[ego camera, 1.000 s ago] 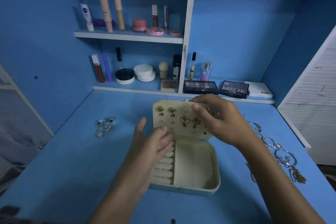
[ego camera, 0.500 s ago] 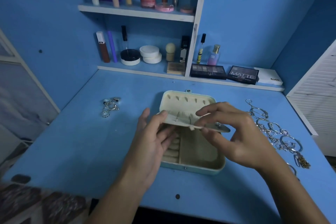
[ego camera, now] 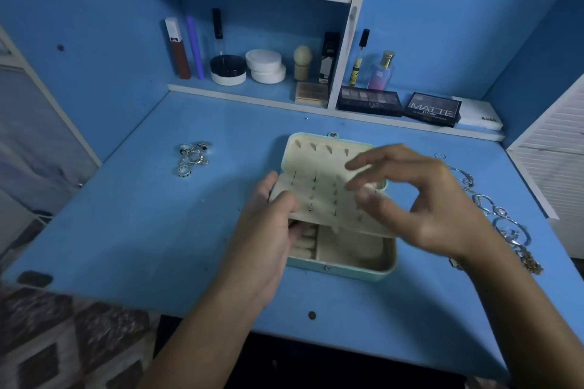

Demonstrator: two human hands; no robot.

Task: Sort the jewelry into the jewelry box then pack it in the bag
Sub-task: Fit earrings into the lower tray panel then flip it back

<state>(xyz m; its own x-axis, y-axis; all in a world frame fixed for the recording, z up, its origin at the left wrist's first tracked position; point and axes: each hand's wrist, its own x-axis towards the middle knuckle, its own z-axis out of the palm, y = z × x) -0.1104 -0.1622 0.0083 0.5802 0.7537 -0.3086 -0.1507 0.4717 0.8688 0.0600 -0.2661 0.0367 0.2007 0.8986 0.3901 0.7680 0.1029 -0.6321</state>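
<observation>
A cream jewelry box [ego camera: 357, 271] lies open in the middle of the blue desk, its lid [ego camera: 316, 151] tilted back. Its earring panel [ego camera: 322, 199] is folded forward over the tray, with the pin backs facing up. My left hand [ego camera: 268, 230] pinches the panel's left edge, thumb on top and fingers underneath. Blurred, my right hand [ego camera: 420, 205] hovers just above the panel's right side with fingers loosely spread, holding nothing. Several rings [ego camera: 192, 158] lie in a heap left of the box. Silver and gold bracelets and chains [ego camera: 493, 211] trail along the desk's right side.
Two shelves at the back carry cosmetics. On the lower one sit eyeshadow palettes [ego camera: 369, 101], jars [ego camera: 264, 65] and a perfume bottle [ego camera: 380, 71]. A white louvred panel [ego camera: 553, 151] borders the desk on the right. The desk's front edge runs just below the box.
The earring panel swung from upright against the lid down over the tray. My right hand let go of it and lifted slightly. The camera view tilted lower.
</observation>
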